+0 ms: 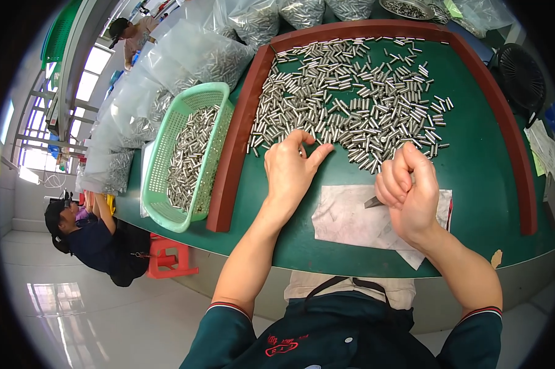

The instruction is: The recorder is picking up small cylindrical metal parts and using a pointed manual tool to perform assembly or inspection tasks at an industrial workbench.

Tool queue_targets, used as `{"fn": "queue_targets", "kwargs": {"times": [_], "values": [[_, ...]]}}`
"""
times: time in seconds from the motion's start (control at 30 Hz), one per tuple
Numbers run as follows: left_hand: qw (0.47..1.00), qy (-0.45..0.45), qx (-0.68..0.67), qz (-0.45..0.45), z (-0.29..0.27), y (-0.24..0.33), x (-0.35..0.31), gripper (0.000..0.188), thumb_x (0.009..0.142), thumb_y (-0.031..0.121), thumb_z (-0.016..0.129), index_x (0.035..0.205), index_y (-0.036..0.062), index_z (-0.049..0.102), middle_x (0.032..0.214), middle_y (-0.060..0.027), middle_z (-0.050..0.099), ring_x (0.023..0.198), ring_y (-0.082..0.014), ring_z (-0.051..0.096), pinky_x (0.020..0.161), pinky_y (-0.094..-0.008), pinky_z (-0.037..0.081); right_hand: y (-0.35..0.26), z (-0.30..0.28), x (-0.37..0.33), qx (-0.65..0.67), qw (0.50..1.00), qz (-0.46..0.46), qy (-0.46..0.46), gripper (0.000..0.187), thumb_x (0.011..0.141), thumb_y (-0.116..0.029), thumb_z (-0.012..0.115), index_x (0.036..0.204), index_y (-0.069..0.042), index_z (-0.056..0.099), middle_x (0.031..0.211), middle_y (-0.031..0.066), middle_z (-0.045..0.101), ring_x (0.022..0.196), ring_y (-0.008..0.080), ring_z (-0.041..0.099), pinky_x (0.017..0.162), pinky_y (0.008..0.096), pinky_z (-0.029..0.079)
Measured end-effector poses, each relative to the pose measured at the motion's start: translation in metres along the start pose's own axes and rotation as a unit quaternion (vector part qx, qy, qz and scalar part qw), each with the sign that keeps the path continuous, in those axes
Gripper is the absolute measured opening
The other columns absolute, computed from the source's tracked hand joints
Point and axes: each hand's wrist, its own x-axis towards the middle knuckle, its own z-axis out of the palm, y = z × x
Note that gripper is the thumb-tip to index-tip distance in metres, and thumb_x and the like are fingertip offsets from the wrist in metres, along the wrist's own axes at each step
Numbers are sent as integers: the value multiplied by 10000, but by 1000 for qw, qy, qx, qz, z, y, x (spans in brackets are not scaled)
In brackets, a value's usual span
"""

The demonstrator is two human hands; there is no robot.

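Many short silvery metal pins (351, 92) lie loose over the green tabletop (487, 184). At the near edge of the pins is my left hand (288, 169), its thumb and bent index finger apart. Its other fingers are partly hidden, and a pin shows in the gap by the index finger. My right hand (411, 194) is closed, knuckles curled, above a stained white cloth (345, 215). From its lower side juts the flat end of a dark grey tool (373, 202); the rest of that tool is hidden in the fist.
A red-brown raised frame (240, 135) borders the pins. Left of it stands a green perforated basket (157, 178) of pins. Bags of pins (197, 58) line the far left; a black fan (519, 77) is at right. Two people (99, 240) sit beyond, one near a red stool (170, 258).
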Motion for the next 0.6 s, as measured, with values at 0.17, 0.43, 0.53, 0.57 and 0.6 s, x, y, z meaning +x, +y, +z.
{"fn": "queue_targets", "kwargs": {"times": [0.17, 0.43, 0.53, 0.57, 0.6], "values": [[999, -15, -30, 0, -1, -7, 0, 122, 689, 138, 637, 694, 29, 583, 474, -70, 495, 432, -216, 510, 464, -335, 402, 0, 1, 0, -8, 1000, 6, 0, 425, 890, -260, 329, 499, -103, 273, 405, -14, 257, 360, 66, 175, 358, 226, 160], [718, -243, -618, -208, -22, -22, -1, 58, 806, 109, 549, 800, 58, 522, 692, -32, 548, 460, -24, 290, 425, -157, 234, 0, -2, 0, -2, 1000, 3, 3, 425, 893, -258, 326, 501, -102, 275, 404, -16, 252, 358, 67, 176, 355, 226, 158], [597, -278, -716, -233, -23, -26, -3, 59, 816, 93, 535, 853, 49, 522, 749, -40, 529, 470, -17, 288, 421, -145, 237, 0, -1, 0, 2, 1000, 6, 1, 428, 894, -256, 323, 498, -103, 274, 404, -16, 252, 357, 67, 174, 353, 226, 158], [602, -284, -710, -230, -23, -26, -2, 80, 815, 88, 534, 883, 47, 530, 755, -41, 534, 470, -18, 290, 421, -145, 236, 0, -1, 0, 2, 1000, 7, -1, 428, 894, -256, 323, 498, -103, 274, 404, -16, 252, 357, 67, 174, 353, 226, 158], [607, -291, -704, -227, -23, -26, -2, 106, 814, 82, 533, 912, 45, 539, 762, -42, 539, 470, -18, 291, 421, -146, 234, 0, 0, 0, 6, 1000, 6, 2, 429, 894, -255, 324, 497, -103, 274, 403, -16, 252, 356, 66, 173, 351, 226, 157]]}}
